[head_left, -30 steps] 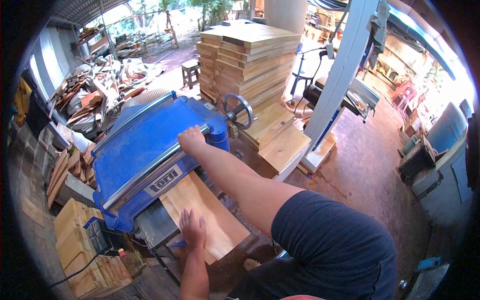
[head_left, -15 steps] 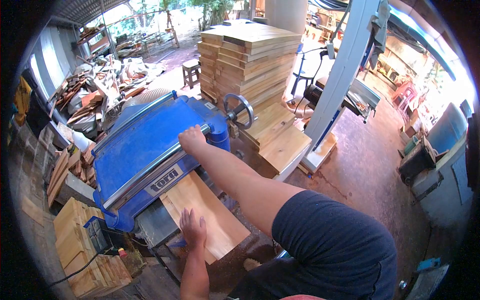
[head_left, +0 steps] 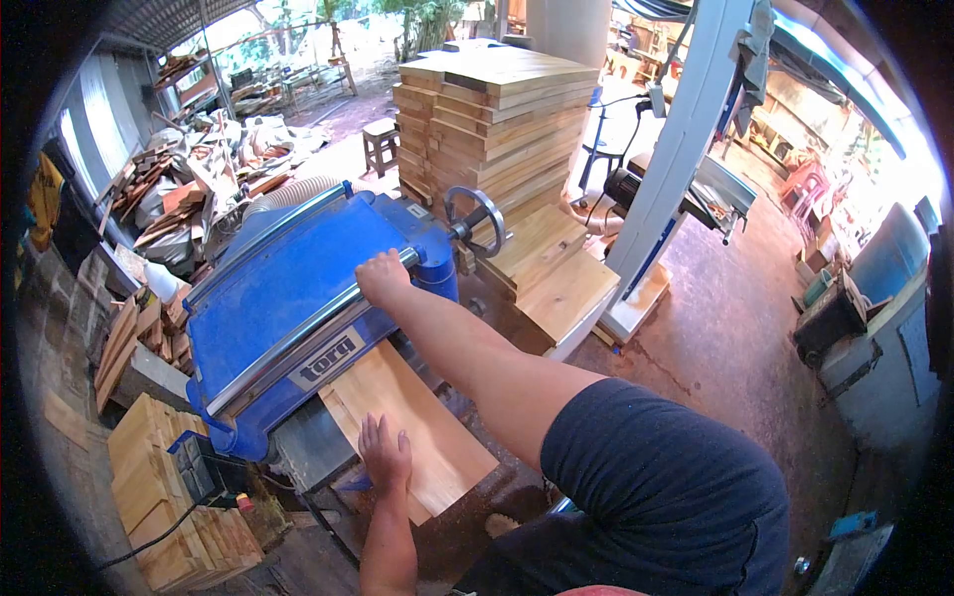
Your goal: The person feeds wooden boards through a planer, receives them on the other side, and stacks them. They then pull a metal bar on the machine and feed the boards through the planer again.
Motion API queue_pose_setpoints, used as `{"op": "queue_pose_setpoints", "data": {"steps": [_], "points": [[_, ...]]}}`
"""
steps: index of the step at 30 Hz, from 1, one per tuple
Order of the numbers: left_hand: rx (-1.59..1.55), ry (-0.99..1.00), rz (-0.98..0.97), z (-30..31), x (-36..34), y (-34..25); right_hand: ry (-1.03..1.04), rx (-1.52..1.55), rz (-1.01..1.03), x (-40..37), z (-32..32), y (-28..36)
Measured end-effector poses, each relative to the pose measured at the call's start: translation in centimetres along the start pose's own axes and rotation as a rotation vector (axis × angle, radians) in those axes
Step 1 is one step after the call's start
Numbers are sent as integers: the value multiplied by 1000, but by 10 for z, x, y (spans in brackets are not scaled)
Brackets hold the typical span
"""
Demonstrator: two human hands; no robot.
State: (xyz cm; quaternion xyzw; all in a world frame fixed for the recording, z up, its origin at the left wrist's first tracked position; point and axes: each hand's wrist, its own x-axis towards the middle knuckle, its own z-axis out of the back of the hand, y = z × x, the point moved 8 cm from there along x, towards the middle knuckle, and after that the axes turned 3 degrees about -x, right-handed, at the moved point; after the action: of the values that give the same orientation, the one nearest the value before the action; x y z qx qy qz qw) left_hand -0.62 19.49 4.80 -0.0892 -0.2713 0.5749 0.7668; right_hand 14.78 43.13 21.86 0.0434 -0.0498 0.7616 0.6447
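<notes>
My left hand (head_left: 386, 453) lies flat near the left edge of a pale wooden board (head_left: 427, 417), its fingers stretched out. The board's far end is hidden beneath the blue thickness planer (head_left: 288, 288), which carries a "torq" label. My right hand (head_left: 383, 279) is closed around the shiny metal roller bar (head_left: 318, 318) along the planer's top front edge, close to its right end. Beyond that hand, a metal handwheel (head_left: 475, 221) stands at the planer's right corner.
A tall stack of planks (head_left: 497, 119) rises behind the planer, with lower boards (head_left: 566, 298) beside it. A grey post (head_left: 686, 129) stands to the right. More stacked boards (head_left: 159, 477) and a black switch box (head_left: 204, 467) are at lower left. Scrap wood (head_left: 174, 214) is piled at far left.
</notes>
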Motion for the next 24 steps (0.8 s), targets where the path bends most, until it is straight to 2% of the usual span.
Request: {"op": "queue_pose_setpoints", "data": {"steps": [24], "points": [[-13,-9,-7,0,-1,0,9,-1,-4,0,0,0]]}}
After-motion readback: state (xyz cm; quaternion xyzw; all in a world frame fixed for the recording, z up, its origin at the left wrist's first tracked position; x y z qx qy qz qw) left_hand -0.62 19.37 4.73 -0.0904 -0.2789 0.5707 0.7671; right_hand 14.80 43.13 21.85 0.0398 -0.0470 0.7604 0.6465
